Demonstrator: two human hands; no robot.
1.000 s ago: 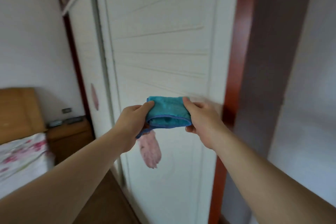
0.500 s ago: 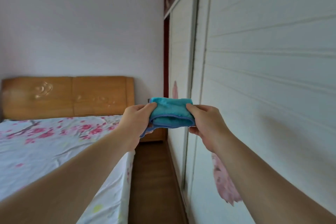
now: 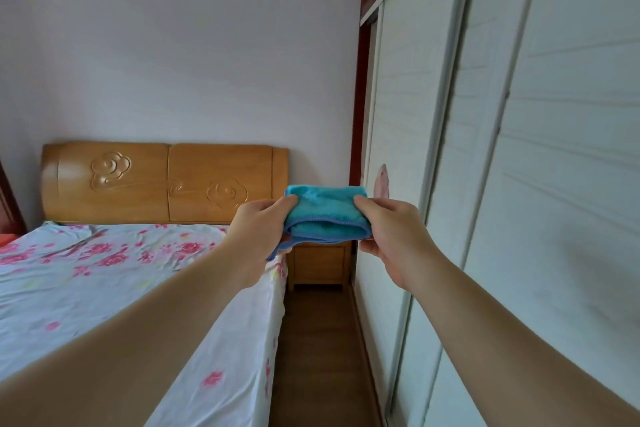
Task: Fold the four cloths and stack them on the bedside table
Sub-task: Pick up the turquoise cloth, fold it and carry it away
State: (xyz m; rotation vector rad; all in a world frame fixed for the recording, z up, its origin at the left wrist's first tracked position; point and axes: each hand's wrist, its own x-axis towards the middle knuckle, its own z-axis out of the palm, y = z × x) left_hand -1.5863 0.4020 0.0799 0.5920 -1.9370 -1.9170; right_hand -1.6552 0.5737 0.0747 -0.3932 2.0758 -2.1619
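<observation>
A folded teal cloth (image 3: 325, 215) with a blue stitched hem hangs in the air in front of me, held at both ends. My left hand (image 3: 258, 230) pinches its left end, thumb on top. My right hand (image 3: 393, 232) pinches the right end the same way. A loose corner of the cloth droops below my left hand. Straight behind and below the cloth stands the wooden bedside table (image 3: 320, 263), at the far end of the aisle; its top is hidden by the cloth. No other cloths are in view.
A bed (image 3: 114, 281) with a flowered sheet and a wooden headboard (image 3: 166, 184) fills the left. White sliding wardrobe doors (image 3: 519, 184) run along the right. A narrow strip of wooden floor (image 3: 318, 350) lies between bed and wardrobe, leading to the table.
My view has swung left from the wardrobe doors towards the bed and the bedside table. Both hands keep the same hold on the folded teal cloth.
</observation>
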